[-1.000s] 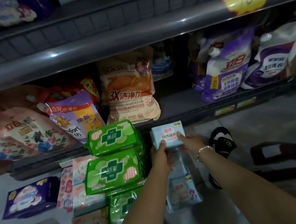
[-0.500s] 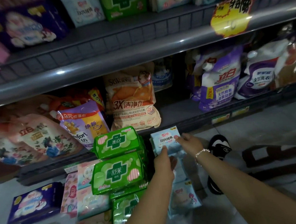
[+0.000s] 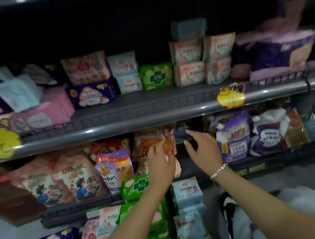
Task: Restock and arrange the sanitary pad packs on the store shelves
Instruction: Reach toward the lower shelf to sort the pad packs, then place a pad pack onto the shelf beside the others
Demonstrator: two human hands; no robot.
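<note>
both hands [image 3: 161,167] [image 3: 201,149] now empty, fingers spread, lifted off the light-blue pad pack [image 3: 187,191] left atop the floor stack; reaching toward the upper pad shelf [image 3: 152,106], arranging seemingly next.

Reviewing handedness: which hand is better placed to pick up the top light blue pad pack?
Right, probably. The right hand is open, empty, above the light blue pad pack; the left hand hovers nearer the green packs.

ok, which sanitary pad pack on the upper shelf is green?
The green pack with the cross logo, mid-shelf, between light blue packs and pink packs.
</note>
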